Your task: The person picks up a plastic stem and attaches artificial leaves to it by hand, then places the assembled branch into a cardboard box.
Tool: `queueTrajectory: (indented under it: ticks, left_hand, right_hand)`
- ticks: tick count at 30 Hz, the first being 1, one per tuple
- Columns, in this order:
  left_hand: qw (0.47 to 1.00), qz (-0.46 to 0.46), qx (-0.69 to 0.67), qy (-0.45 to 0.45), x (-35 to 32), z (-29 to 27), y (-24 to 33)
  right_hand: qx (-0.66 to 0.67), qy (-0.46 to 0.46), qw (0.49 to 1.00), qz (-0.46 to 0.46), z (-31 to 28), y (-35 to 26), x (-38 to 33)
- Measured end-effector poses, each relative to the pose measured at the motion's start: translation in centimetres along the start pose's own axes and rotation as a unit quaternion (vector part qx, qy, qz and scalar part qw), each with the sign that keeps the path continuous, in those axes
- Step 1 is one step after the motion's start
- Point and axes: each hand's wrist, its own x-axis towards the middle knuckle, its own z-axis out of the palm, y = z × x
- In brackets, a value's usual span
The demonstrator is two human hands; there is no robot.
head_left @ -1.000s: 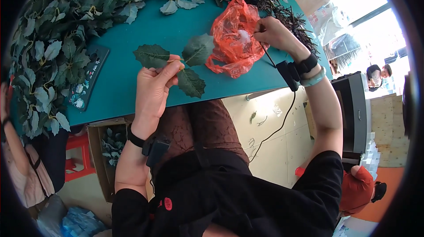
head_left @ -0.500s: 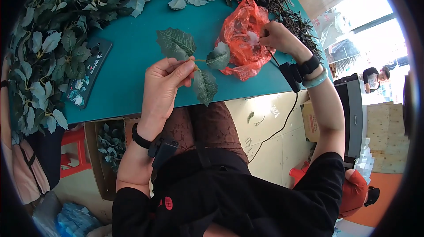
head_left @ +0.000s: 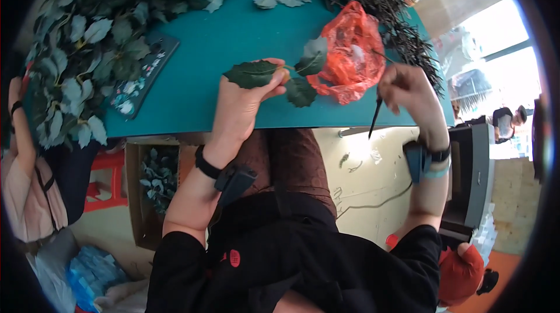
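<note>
My left hand (head_left: 242, 100) pinches the joint of a green sprig of artificial leaves (head_left: 252, 74) between thumb and fingers, above the table's near edge. Three toothed leaves spread out from the pinch. A red plastic bag (head_left: 352, 51), crumpled and open with something whitish inside, lies to the right of the sprig. Beside the bag, my right hand (head_left: 405, 91) is closed on a thin dark stick (head_left: 375, 119), which slants down past the table edge. The fingers of that hand are slightly blurred.
Heaps of leaf sprigs (head_left: 64, 51) cover the left and far side of the green table (head_left: 233, 27). A bundle of dark stems (head_left: 402, 27) lies at the far right. A phone (head_left: 146, 77) rests beside the leaves. Under the table stands a cardboard box (head_left: 137, 196) holding leaves. Another person (head_left: 29, 179) sits at the left.
My right hand has drawn back from the red bag toward the near right, with the thin dark stick in it. My left hand has turned the sprig. The view has shifted.
</note>
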Motion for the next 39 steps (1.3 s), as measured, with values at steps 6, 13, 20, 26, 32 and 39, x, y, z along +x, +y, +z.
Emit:
queueTrajectory:
  ticks: [6, 13, 20, 26, 32, 39]
  left_hand:
    - [1.0, 0.025, 0.015, 0.008, -1.5, 0.5, -0.2]
    - [0.995, 0.097, 0.016, 0.026, -5.4, 1.5, -2.0]
    - [0.988, 0.154, 0.027, 0.018, -6.8, 1.9, -2.7]
    - [0.98, 0.184, 0.072, 0.009, -7.1, 2.1, -2.9]
    - [0.985, 0.166, 0.056, 0.006, -7.1, 2.2, -3.1]
    - [0.983, 0.173, 0.059, 0.005, -6.9, 2.1, -3.2]
  right_hand:
    - [0.096, 0.024, 0.99, -0.099, 9.5, -0.8, -4.2]
    - [-0.007, 0.181, 0.956, -0.232, 14.3, -0.3, -3.1]
    - [-0.038, 0.236, 0.942, -0.235, 15.6, 0.3, -3.0]
    - [-0.038, 0.252, 0.934, -0.251, 15.7, 0.5, -2.9]
    - [-0.056, 0.246, 0.936, -0.246, 15.6, 0.8, -3.0]
    - [-0.053, 0.255, 0.935, -0.239, 15.6, 0.6, -3.0]
